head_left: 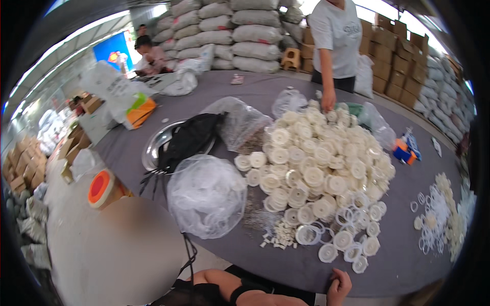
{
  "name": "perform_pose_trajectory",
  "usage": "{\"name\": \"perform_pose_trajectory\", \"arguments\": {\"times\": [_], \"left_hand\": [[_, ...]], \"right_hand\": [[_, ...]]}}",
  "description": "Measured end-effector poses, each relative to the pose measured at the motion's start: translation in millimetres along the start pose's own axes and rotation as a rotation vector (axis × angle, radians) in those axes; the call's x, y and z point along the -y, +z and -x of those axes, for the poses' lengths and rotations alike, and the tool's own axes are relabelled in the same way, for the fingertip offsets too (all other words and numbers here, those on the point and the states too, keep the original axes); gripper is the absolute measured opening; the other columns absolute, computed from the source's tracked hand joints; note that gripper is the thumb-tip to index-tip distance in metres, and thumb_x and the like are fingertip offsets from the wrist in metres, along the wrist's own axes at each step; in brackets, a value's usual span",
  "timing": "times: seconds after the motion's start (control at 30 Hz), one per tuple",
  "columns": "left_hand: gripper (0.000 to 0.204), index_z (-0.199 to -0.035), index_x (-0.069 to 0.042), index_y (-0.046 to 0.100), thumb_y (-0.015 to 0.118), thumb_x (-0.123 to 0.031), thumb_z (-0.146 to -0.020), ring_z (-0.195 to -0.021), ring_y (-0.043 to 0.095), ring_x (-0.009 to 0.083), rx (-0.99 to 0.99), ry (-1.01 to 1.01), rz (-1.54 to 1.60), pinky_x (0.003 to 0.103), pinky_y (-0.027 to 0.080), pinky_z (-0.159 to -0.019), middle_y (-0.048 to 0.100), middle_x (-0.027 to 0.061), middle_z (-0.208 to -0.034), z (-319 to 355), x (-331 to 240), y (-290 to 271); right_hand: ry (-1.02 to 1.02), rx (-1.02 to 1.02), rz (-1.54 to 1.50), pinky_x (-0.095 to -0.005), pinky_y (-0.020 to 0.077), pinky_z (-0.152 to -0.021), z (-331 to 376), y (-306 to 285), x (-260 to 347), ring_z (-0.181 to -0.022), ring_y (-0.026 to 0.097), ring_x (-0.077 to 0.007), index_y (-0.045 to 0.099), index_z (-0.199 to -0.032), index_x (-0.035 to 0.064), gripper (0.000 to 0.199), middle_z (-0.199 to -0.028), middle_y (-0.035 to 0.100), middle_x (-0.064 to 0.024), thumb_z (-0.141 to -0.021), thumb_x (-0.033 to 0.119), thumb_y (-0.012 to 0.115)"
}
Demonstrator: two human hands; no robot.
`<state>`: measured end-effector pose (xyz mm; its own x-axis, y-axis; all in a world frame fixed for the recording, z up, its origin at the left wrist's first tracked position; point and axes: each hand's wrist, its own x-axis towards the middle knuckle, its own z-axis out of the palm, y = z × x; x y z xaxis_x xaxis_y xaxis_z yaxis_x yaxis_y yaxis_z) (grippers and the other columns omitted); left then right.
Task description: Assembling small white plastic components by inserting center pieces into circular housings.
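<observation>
Cream plastic discs [316, 168], round and ridged, lay heaped mid-table, spilling toward near edge. Right hand [339, 286] rested at near table [286, 92] edge just below strays, fingers loosely curled, holding nothing. Left hand out of view; only forearm [219, 280] showed. Small white blocks [278, 237] and clear rings [357, 214] beside pile. Crinkled clear bag [206, 196] sat left. Bare grey cloth lay open right of heap. Another person's hand [328, 100] touched pile's far side.

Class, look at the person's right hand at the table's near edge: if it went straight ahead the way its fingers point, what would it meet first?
Probably the loose white caps at the pile's near edge, just beyond the right hand; depth is unclear.
</observation>
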<state>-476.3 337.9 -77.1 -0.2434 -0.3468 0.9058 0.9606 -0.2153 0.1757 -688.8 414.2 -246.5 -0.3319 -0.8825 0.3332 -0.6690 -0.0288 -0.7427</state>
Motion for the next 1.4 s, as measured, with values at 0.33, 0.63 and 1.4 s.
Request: {"name": "perform_pose_trajectory", "arguments": {"times": [0.33,0.63,1.4], "left_hand": [[0.008,-0.088,-0.007,0.060,0.065,-0.010,-0.082,-0.053,0.052,0.0160,0.011,0.048,-0.155,0.026,0.043,-0.049,0.057,0.0107,-0.082,-16,-10,-4],[0.014,-0.091,-0.004,0.060,0.065,-0.007,-0.079,-0.078,0.059,0.0260,0.100,-0.469,-1.024,0.032,0.047,-0.068,0.059,0.0095,-0.089,-2,-9,-49],[0.061,-0.125,-0.005,0.049,0.070,-0.004,-0.068,-0.100,0.057,0.0310,-0.087,-0.625,-1.500,0.039,0.044,-0.090,0.059,0.0149,-0.108,57,30,-139]], "right_hand": [[-0.005,0.046,0.016,-0.0314,0.0466,-0.063,-8,5,5,-0.065,0.057,-0.0222,0.064,-0.097,0.0034,0.034,-0.071,0.057,-0.0096,-0.074,-0.007,0.042],[-0.010,-0.064,0.213,-0.0353,0.0486,-0.067,-75,26,24,-0.079,0.058,-0.0279,0.053,-0.122,0.0096,0.056,-0.110,0.053,-0.0146,-0.068,0.010,0.070],[-0.529,0.023,-0.285,-0.0305,0.0423,-0.049,-118,45,45,-0.055,0.055,-0.0234,0.059,-0.099,0.0063,0.038,-0.073,0.059,-0.0092,-0.068,0.022,0.074]]}}
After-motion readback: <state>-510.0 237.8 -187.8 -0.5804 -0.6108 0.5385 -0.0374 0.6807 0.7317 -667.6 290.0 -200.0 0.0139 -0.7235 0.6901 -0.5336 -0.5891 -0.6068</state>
